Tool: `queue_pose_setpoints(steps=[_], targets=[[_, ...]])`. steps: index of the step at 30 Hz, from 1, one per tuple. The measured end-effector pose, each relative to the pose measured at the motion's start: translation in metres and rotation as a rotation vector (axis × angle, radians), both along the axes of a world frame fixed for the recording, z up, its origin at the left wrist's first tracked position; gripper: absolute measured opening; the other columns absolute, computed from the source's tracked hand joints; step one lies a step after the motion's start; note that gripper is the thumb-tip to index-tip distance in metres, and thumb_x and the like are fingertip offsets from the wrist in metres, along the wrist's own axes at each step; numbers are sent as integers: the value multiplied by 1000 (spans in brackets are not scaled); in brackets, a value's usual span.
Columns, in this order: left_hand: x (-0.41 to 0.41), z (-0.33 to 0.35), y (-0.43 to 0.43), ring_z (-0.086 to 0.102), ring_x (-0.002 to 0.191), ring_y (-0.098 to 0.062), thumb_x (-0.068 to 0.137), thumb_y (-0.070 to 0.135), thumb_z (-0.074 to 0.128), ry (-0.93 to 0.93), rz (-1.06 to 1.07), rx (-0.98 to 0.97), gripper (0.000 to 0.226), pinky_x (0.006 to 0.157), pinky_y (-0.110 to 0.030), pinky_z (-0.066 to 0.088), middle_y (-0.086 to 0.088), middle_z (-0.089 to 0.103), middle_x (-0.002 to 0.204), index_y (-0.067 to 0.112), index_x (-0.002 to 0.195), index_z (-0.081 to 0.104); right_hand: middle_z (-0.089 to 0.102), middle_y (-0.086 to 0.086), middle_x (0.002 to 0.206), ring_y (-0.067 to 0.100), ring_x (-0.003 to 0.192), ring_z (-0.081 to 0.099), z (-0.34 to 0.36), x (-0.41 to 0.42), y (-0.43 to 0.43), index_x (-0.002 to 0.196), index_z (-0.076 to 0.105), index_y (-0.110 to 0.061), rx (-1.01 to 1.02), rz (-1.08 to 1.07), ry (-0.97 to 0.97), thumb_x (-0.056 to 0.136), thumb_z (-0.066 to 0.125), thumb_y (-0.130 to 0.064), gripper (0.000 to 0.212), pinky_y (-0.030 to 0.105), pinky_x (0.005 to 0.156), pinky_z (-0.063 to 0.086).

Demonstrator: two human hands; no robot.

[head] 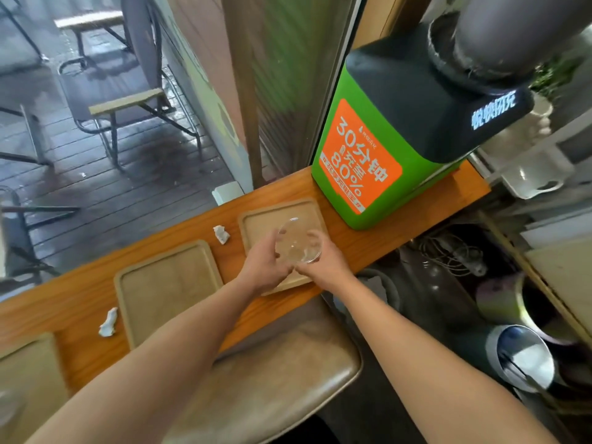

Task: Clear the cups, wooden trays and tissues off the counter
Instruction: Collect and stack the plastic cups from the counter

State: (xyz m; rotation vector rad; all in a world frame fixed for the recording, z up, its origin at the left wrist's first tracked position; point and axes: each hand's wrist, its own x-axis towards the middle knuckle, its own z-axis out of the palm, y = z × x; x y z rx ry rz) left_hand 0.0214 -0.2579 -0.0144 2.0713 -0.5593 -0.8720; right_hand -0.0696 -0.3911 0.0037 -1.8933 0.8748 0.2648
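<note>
On an orange wooden counter (80, 283) beside a rain-wet deck, wooden trays (166, 290) and crumpled tissues (108, 322) lie near a green charging kiosk (368, 155). Both arms reach forward, left hand (261, 265) and right hand (323, 262) clasping a clear cup (299, 241) above the far tray (282, 219).

Green charging kiosk (378, 145) just right of tray (256, 219).
</note>
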Motion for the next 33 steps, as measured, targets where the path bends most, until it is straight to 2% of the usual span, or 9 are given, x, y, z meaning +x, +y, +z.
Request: queue_pose_setpoints(steps=[3,5,8,12,17,20,24,29,33], targets=[[2,19,9,59,110,-18,74,20,85,18,22,13,80,77,-17,47,6,53,133,27,141,42,52,-2,134,9,109,47,18,5,5,145,40,-24,-8,60,-2,73,84,-23,84,23,84,40],[7,36,20,59,110,-18,75,19,85,6,58,23,79,79,-20,50,4,55,133,25,141,43,50,-5,127,6,100,48,32,14,14,145,38,-27,-6,106,-15,74,83,-27,84,16,72,39],[18,63,47,61,108,-15,72,23,85,-77,118,6,69,73,-12,43,7,62,119,22,132,50,51,-10,117,1,89,53,54,37,38,141,41,-30,-5,161,-60,70,86,-29,84,12,63,35],[30,95,107,63,105,-19,77,25,80,-176,286,44,58,77,-21,46,3,66,115,20,128,53,60,-9,117,15,104,63,78,75,93,140,44,-25,14,306,-110,61,89,-39,92,28,79,54],[28,118,209,61,114,-23,77,31,81,-203,490,129,66,84,-24,41,-1,64,121,14,133,51,67,5,116,18,103,65,96,113,181,135,48,-11,66,577,-146,45,83,-41,101,38,87,56],[17,125,264,61,114,-24,78,40,80,-180,616,183,76,89,-30,47,-6,61,128,12,139,45,64,3,125,20,111,61,99,126,235,136,50,-15,31,726,-149,61,89,-29,86,35,89,52],[0,132,327,62,110,-23,83,34,78,-182,760,166,70,88,-32,50,-7,57,133,13,140,42,58,-4,125,16,114,55,100,134,301,138,47,-20,62,880,-176,67,90,-29,84,24,83,42],[-9,139,392,62,114,-22,84,39,76,-218,859,182,71,81,-26,44,-4,58,133,20,141,39,57,-3,122,19,116,57,109,139,372,137,47,-18,40,978,-230,69,90,-27,81,27,88,45],[-6,148,437,65,104,-19,83,38,77,-210,879,167,67,83,-29,51,-3,59,130,21,138,43,57,-7,112,18,109,58,117,146,416,125,48,-24,44,1006,-226,69,90,-26,70,25,83,49]])
